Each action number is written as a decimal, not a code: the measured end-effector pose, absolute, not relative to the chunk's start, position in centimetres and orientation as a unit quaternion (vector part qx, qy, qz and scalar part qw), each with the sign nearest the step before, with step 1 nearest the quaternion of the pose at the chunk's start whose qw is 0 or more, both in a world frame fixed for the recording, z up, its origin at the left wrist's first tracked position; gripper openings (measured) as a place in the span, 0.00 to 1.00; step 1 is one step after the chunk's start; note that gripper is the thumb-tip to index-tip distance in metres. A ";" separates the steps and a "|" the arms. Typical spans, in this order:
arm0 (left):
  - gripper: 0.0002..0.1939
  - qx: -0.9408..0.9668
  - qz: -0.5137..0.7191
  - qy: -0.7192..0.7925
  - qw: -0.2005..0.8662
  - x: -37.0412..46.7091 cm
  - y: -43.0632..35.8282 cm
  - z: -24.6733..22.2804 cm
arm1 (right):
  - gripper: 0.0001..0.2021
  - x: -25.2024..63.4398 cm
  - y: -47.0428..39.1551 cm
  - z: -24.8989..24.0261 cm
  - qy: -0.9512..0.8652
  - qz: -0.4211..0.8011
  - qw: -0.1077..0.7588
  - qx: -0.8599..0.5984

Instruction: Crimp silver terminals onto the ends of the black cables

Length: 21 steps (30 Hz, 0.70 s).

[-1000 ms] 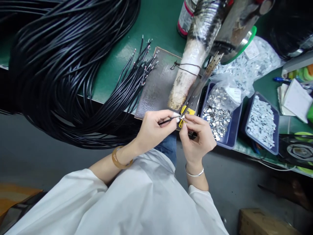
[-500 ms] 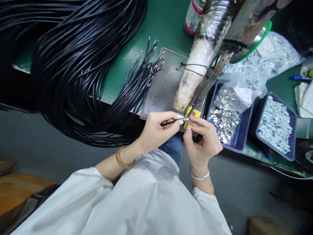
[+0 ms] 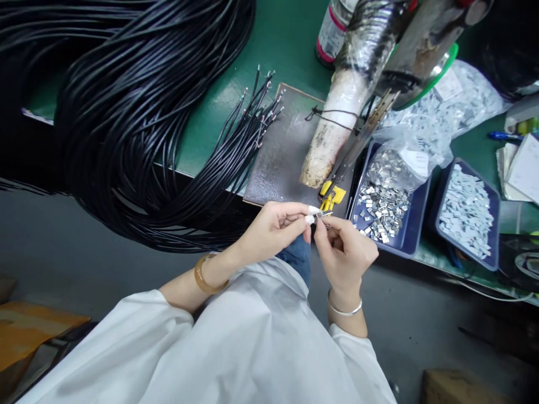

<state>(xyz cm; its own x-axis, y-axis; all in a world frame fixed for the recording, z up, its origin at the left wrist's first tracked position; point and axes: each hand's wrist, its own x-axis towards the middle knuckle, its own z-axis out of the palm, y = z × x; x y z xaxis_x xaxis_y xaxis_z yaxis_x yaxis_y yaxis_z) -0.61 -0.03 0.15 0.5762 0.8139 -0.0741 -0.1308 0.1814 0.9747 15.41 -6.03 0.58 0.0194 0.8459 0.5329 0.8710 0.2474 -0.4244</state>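
Note:
My left hand (image 3: 284,227) is closed in a pinch, with white coverings on the thumb and fingertip. Between those tips sits a black cable, mostly hidden by the fingers, and its small silvery end (image 3: 325,213) pokes out to the right. My right hand (image 3: 347,241) meets it there, thumb and forefinger pressed together at the cable's end; what they pinch is too small to make out. Just beyond the fingertips are the yellow parts (image 3: 333,193) of a tool under a metal arm (image 3: 362,134). The wrapped white cylinder (image 3: 326,140) slants down close by.
A large bundle of black cables (image 3: 126,123) covers the left, its stripped ends lying by a dark plate (image 3: 282,146). At right stand a blue tray of metal clips (image 3: 415,235) and a tray of pale pieces (image 3: 492,247). Plastic bags (image 3: 471,101) and a jar (image 3: 330,36) are behind.
Both hands have come slightly lower, nearer my body. The right fingers have closed into a tighter pinch at the cable's end, and less of the cable shows in my left hand.

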 end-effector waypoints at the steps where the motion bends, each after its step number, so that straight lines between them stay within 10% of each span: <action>1: 0.11 0.584 0.353 0.322 0.657 -0.5 -0.2 -0.1 | 0.02 15.2 -5.8 0.4 -0.702 -0.033 0.367 -0.610; 9: 0.10 0.771 0.512 0.307 0.220 0.3 -1.5 -1.9 | 0.03 15.0 -5.6 -0.3 -0.584 0.112 0.499 -0.630; 16: 0.07 0.783 0.516 0.293 0.185 0.4 -1.4 -2.0 | 0.06 15.8 -5.4 0.6 -0.558 0.194 0.483 -0.646; 21: 0.07 0.702 0.499 0.315 0.399 0.6 -1.5 -1.3 | 0.04 15.6 -5.4 0.2 -0.551 0.200 0.499 -0.638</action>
<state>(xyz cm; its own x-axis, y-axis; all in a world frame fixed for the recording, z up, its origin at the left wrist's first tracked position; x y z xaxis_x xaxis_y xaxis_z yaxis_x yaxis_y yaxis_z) 0.60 -1.48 -1.28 0.3031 0.8408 0.4484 0.0446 -0.4826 0.8747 15.55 -5.43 0.21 0.3122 0.9029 0.2955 0.5046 0.1060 -0.8568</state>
